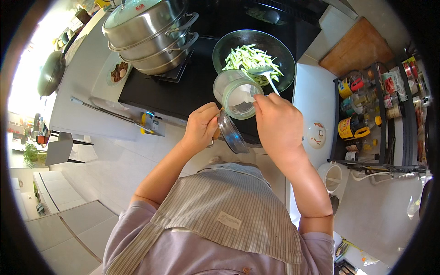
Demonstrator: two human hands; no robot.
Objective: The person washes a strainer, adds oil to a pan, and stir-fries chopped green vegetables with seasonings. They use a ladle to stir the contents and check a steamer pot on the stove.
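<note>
My left hand (pixel 202 129) grips a round clear glass lid (pixel 231 132), held on edge beside the jar's rim. The glass jar (pixel 228 86) is tilted with its mouth toward me, over the near side of the wok; what supports it is unclear. White contents show inside. My right hand (pixel 280 120) has its fingers pinched at the jar's mouth, on what looks like a thin handle, mostly hidden. Behind the jar, the dark wok (pixel 287 67) on the cooktop holds pale green vegetable strips (pixel 247 56). A metal spatula (pixel 262 70) rests in it, its handle running behind my right hand.
A stacked steel steamer (pixel 147 37) stands on the cooktop (pixel 144 87), left of the wok. A plate of food (pixel 119 73) lies at far left. On the right are a cutting board (pixel 359 48), a bottle rack (pixel 335 120) and a white lidded pot (pixel 316 134).
</note>
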